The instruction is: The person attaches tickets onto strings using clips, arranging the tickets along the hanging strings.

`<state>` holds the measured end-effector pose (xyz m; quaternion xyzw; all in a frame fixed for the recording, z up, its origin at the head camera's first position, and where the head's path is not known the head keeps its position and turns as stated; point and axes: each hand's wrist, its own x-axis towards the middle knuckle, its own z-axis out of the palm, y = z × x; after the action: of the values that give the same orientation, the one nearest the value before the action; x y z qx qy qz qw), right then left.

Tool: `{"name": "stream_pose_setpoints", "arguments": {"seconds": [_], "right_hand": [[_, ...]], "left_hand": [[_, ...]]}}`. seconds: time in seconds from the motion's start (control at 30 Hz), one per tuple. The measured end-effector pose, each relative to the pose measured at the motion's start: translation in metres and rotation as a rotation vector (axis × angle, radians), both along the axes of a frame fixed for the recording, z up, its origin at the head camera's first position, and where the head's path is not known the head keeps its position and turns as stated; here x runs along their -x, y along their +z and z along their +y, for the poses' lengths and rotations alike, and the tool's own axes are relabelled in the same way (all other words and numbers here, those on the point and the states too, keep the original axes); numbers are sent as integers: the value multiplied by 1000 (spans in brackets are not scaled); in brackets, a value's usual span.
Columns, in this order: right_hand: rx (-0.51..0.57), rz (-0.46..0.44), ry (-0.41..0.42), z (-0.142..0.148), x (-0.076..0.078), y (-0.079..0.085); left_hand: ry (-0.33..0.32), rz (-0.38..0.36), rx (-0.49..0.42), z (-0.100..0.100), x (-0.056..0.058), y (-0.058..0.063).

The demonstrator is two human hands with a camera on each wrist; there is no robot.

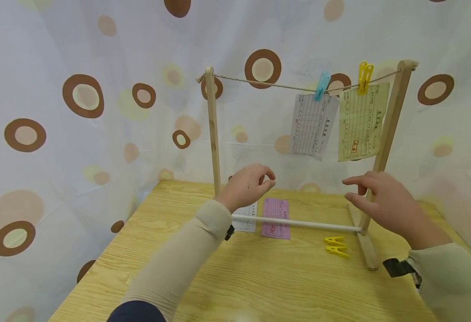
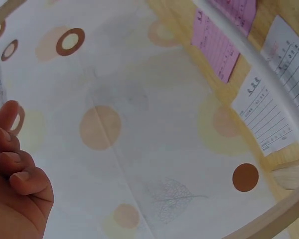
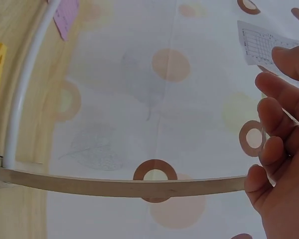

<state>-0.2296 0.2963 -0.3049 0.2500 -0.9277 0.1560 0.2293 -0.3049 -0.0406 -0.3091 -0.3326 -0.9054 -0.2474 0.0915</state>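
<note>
My left hand [image 1: 246, 187] hovers over the back of the table beside the left post, fingers loosely bent around nothing. My right hand [image 1: 386, 205] is raised in front of the right post, also with nothing in it, its thumb and index finger apart. Above them, a white printed slip [image 1: 312, 127] hangs from the string by a blue clothespin [image 1: 322, 86]. Right of it a yellow-green slip [image 1: 362, 127] hangs from a yellow clothespin [image 1: 365, 78]. Both slips are apart from my hands in the head view.
A wooden frame with a left post [image 1: 213, 134], right post [image 1: 392, 116] and white crossbar [image 1: 311, 223] stands on the table [image 1: 259, 281]. A pink slip [image 1: 275, 210] and a partly hidden white slip [image 2: 284, 84] lie near the bar. Two yellow clothespins [image 1: 337, 250] lie at right.
</note>
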Motion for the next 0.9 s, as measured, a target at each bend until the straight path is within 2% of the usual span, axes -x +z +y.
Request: {"name": "stream_pose_setpoints", "arguments": {"seconds": [0.27, 0.47, 0.63, 0.9], "right_hand": [[41, -118, -6, 8, -4, -43], [40, -291, -9, 15, -5, -72], [49, -449, -9, 21, -5, -91], [90, -641, 11, 26, -6, -115]], "left_hand": [[-49, -48, 93, -4, 0, -43], [-72, -144, 172, -6, 3, -71], [-94, -207, 291, -5, 7, -88], [-95, -204, 420, -4, 13, -112]]}}
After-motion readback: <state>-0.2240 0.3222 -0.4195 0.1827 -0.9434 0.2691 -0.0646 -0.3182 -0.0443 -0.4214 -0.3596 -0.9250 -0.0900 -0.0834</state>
